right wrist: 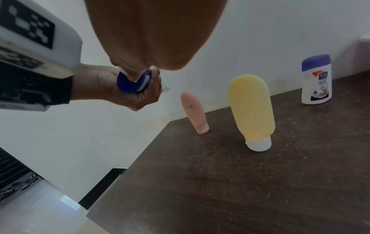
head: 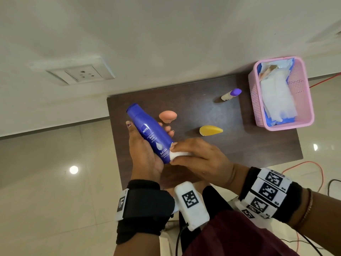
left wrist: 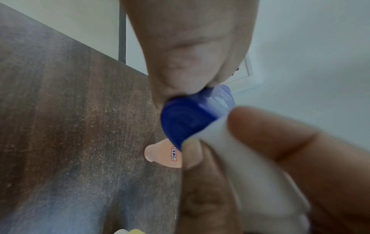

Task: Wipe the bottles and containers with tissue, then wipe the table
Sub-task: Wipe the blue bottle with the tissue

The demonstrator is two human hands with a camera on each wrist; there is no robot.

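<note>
While your left hand (head: 145, 154) gripped the bottle (head: 149, 130) and your right hand (head: 199, 157) pinched tissue (head: 175, 154) at its base, hard rubbing risked it slipping onto the desk (head: 212, 111).

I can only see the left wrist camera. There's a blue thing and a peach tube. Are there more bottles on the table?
Observer: Yes. A yellow tube stands on its white cap near the peach tube.
Operator: Any more?
Observer: A white bottle with a purple cap stands farther back on the table.
Operator: Where are more tissues?
Observer: A pink basket at the table's far right corner holds tissues.
</note>
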